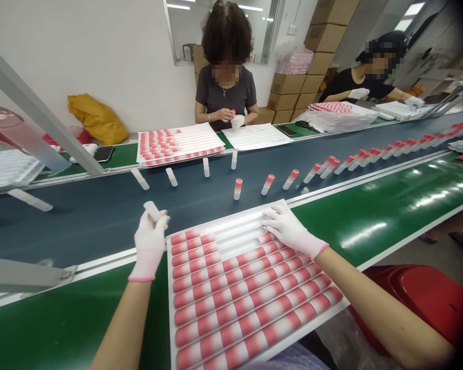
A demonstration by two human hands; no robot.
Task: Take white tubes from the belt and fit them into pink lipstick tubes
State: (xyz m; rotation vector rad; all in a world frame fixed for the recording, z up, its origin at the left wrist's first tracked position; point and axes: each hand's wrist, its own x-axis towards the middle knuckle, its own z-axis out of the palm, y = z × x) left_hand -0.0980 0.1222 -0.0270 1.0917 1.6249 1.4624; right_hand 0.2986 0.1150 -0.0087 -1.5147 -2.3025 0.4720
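Note:
My left hand (151, 234), in a white glove with a pink cuff, is closed around a small white tube (152, 209) held just over the belt's near edge. My right hand (289, 228), gloved alike, rests over the far right part of a white ridged tray (235, 237). Its fingers are bent and somewhat apart, close to a red-and-white cap (266, 238); whether they touch it is hidden. Rows of red-and-white caps (247, 288) fill the tray's near part, and bare grooves show at its far side.
On the dark conveyor belt (200, 200) stand several white tubes (172, 177) and a line of red-capped tubes (291, 179). Across it, a co-worker (226, 92) handles a cap beside trays. Another person (370, 77) works farther right. A metal post (42, 108) slants at left.

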